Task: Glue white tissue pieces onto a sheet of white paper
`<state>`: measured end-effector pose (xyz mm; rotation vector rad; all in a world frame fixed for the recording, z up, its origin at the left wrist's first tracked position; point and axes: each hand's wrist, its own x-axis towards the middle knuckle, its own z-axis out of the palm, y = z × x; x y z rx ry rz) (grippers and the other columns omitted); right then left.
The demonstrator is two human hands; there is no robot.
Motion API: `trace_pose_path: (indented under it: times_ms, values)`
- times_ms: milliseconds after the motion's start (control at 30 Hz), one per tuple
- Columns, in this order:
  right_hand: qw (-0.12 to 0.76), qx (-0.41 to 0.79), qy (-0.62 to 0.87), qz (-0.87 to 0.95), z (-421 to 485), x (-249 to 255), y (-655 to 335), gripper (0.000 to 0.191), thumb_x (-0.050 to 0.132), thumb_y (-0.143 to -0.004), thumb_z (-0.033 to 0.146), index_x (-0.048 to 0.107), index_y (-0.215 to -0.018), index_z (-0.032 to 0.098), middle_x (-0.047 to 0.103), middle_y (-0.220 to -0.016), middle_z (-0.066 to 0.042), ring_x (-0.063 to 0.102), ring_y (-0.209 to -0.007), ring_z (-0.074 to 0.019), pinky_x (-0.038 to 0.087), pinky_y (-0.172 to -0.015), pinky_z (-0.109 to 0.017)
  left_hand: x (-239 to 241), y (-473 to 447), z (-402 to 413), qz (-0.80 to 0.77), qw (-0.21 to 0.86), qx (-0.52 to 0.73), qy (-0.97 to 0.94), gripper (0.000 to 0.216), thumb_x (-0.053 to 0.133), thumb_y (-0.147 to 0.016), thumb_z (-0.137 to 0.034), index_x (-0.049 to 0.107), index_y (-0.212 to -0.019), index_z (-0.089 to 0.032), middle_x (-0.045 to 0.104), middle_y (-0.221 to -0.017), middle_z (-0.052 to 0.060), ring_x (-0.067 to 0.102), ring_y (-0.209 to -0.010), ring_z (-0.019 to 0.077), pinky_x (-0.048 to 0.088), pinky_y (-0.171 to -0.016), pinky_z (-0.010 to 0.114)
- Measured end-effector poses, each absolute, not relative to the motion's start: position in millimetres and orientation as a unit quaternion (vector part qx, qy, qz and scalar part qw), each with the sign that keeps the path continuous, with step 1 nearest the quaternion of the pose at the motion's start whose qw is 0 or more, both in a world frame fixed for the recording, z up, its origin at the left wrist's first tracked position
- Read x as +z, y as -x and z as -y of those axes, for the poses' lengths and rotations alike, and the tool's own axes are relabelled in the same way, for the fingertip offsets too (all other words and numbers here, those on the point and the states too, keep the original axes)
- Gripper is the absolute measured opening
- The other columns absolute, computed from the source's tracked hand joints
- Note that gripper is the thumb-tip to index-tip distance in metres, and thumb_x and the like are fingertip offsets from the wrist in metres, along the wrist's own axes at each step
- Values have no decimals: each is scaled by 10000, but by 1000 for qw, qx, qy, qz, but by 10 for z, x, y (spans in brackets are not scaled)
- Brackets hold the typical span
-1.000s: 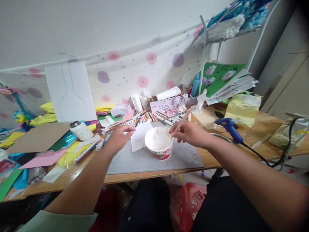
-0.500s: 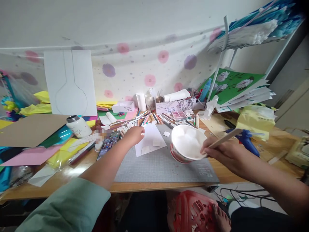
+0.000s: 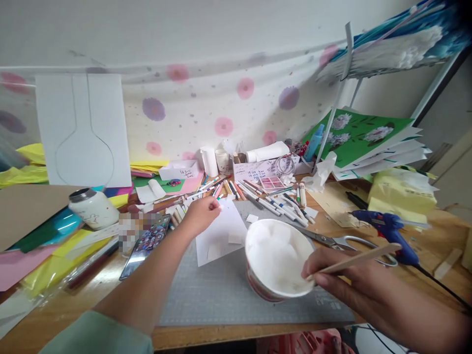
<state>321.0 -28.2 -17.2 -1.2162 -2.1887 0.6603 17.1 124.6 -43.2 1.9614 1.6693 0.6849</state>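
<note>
My right hand is closed around a flat wooden stick, its fingertips at the near right rim of a white paper bowl. Soft white, cotton-like stuff fills the bowl, which tilts toward me above a grey cutting mat. Over the upper left edge of a white paper sheet, my left hand has its fingers pinched together; what they hold, if anything, is too small to make out. Small paper pieces lie on and beside the sheet.
Marker pens lie scattered behind the bowl. Right of it are scissors and a blue glue gun. A phone and a white jar stand left. A vase drawing leans at the back.
The view has moved closer to the table, so most things sit lower. The scissors now show behind my right hand. Both hands keep much the same pose; the bowl stays at my right hand.
</note>
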Motion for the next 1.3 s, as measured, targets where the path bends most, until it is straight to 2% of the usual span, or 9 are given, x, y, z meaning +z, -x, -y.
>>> trace_pose_path:
  times_ms: [100, 200, 267, 433, 500, 667, 867, 1100, 1300]
  values:
    - [191, 287, 419, 840, 255, -115, -3023, 227, 408, -980, 314, 614, -909, 250, 666, -820, 0, 630, -728, -128, 500, -658, -219, -293, -321, -1077, -540, 333, 344, -692, 129, 523, -922, -296, 548, -919, -170, 677, -823, 6, 683, -777, 166, 544, -723, 314]
    - [187, 288, 403, 848, 249, -75, -2910, 212, 422, -971, 284, 618, -901, 244, 674, -844, -9, 635, -756, -144, 492, -675, -243, -264, -423, -979, -489, 407, 404, -658, 172, 566, -851, -352, 521, -899, -192, 688, -765, -3, 685, -680, 161, 535, -677, 300]
    - [232, 301, 390, 839, 214, -55, -2916, 192, 444, -965, 278, 626, -913, 244, 683, -892, -15, 640, -753, -140, 503, -682, -245, -297, -433, -971, -469, 440, 432, -633, 222, 610, -806, -371, 546, -914, -188, 688, -753, 4, 674, -659, 160, 531, -661, 300]
    - [437, 339, 399, 731, -372, -22, -2944, 232, 512, -936, 372, 625, -799, 224, 691, -921, -29, 645, -699, -134, 517, -613, -242, -358, -333, -999, -447, 477, 497, -571, 255, 694, -749, -363, 596, -879, -167, 665, -748, 8, 625, -652, 129, 499, -609, 245]
    - [376, 294, 439, 761, -823, -70, -2807, 201, 563, -900, 346, 656, -790, 206, 713, -962, -50, 662, -866, -188, 513, -760, -293, -357, -288, -999, -443, 478, 523, -549, 281, 707, -748, -355, 593, -928, -173, 657, -721, -5, 612, -642, 121, 489, -599, 230]
    - [244, 262, 476, 803, -1928, -390, -2183, 104, 636, -853, 245, 717, -852, 179, 735, -905, -29, 666, -919, -207, 490, -855, -321, -387, -206, -1042, -438, 474, 574, -504, 363, 711, -757, -336, 539, -1058, -229, 678, -730, -23, 639, -703, 134, 478, -587, 204]
    - [151, 272, 488, 816, -2516, -701, -1799, 240, 590, -926, 349, 640, -1017, 132, 665, -1008, -44, 649, -881, -174, 550, -785, -366, -357, -144, -1072, -434, 521, 585, -445, 243, 717, -728, -300, 590, -912, -208, 708, -825, 24, 685, -757, 183, 513, -592, 245]
    - [176, 328, 463, 804, -2588, -868, -1848, 237, 578, -934, 358, 639, -973, 132, 665, -925, -29, 644, -799, -146, 549, -737, -333, -327, -149, -1008, -395, 600, 579, -386, 137, 700, -732, -240, 708, -847, -166, 746, -859, 61, 703, -755, 186, 544, -684, 285]
    - [297, 415, 443, 737, -2455, -823, -1958, 273, 557, -930, 384, 620, -844, 133, 654, -759, -9, 607, -646, -112, 511, -636, -271, -310, -166, -1054, -407, 589, 607, -344, 296, 752, -526, -113, 735, -820, -148, 754, -885, 42, 727, -863, 247, 536, -771, 295]
